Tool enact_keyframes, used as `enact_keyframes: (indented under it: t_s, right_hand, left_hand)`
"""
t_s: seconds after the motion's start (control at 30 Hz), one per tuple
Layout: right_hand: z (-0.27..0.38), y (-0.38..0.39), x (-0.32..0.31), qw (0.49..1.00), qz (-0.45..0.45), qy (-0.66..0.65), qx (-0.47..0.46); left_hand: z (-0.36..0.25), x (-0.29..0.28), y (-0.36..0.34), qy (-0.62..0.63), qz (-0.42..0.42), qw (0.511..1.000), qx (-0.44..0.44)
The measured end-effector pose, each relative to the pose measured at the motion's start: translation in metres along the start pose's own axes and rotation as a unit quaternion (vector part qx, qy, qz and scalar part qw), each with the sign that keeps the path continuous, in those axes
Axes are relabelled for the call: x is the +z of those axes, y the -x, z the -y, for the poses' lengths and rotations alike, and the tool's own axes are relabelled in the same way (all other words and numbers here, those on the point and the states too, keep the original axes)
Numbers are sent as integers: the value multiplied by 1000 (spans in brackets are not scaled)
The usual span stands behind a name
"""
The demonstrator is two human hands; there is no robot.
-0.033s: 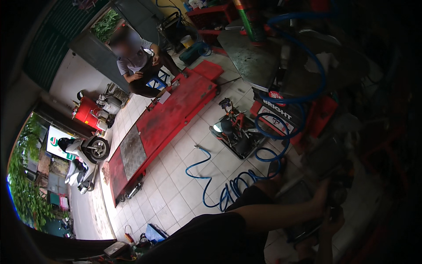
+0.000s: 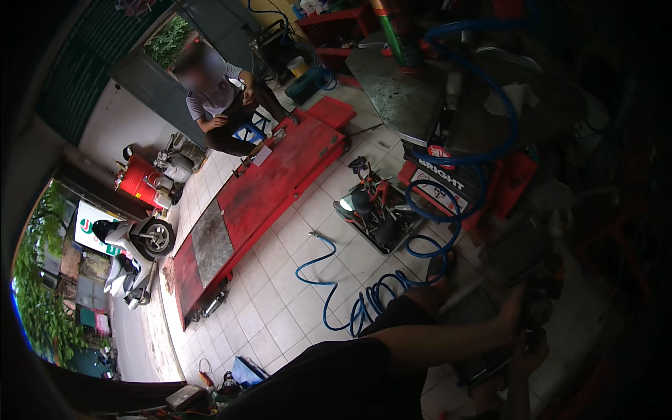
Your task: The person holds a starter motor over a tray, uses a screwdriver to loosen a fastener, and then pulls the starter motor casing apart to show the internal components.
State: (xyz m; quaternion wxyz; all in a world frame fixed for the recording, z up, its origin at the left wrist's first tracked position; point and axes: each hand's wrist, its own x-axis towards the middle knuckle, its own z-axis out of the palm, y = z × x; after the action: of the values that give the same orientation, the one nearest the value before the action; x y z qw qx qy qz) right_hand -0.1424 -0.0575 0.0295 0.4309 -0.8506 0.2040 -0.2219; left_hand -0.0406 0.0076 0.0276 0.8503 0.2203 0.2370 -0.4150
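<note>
At the dim lower right, both my hands are at a dark machine part whose exact kind I cannot make out. My left hand reaches in from the left and is closed against its near side, the fingertips lost in shadow. Just below, my right hand is curled round a small dark rounded piece at the lower end of that part. Other dark parts lie around and beneath my hands, too dim to name.
A coiled blue air hose lies on the tiles near my leg. Beyond it stands a black tray of tools with a lit lamp. A red lift platform crosses the floor; a person sits behind it. A metal-topped bench stands upper right.
</note>
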Motion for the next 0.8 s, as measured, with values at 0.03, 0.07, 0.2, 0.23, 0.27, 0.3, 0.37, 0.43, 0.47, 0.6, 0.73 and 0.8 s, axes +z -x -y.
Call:
enact_keyframes:
  t_s: [0.03, 0.07, 0.2, 0.23, 0.27, 0.3, 0.37, 0.43, 0.47, 0.6, 0.73, 0.8]
  right_hand:
    - [-1, 0, 0, 1000, -1, 0, -18]
    - [-2, -1, 1, 999, -3, 1, -36]
    - [-5, -1, -4, 1000, 17, 6, -12]
    - [-5, -1, -4, 1000, 14, -3, -9]
    - [-4, -1, -3, 1000, 11, -12, -7]
    - [-4, -1, -1, 1000, 9, -21, -4]
    - [-5, -1, -2, 1000, 14, -17, -8]
    - [-8, 0, -2, 1000, 13, -14, -20]
    - [-11, 0, -2, 999, 10, -13, -30]
    - [-15, 1, -5, 999, 34, -10, -22]
    - [-14, 1, -4, 999, 27, -13, -26]
    - [-13, 0, 0, 999, -1, -18, -49]
  left_hand:
    - [0, -1, -2, -4, 2, 1000, -1]
    - [1, -1, -3, -8, 5, 1000, -2]
    - [4, -4, -7, 9, 10, 1000, -13]
    - [6, -5, -10, 9, 15, 1000, -8]
    - [8, -7, -12, 9, 20, 1000, -3]
    - [10, -10, -14, 13, 18, 1000, -11]
    - [6, -6, -9, 21, 15, 999, -29]
    - [4, -4, -6, 12, 12, 1000, -16]
    - [4, -3, -5, 8, 11, 1000, -9]
    - [6, -3, -3, 27, 14, 1000, -1]
    - [7, -8, -7, 2, 10, 1000, 2]
    - [7, -8, -9, -16, 12, 1000, -2]
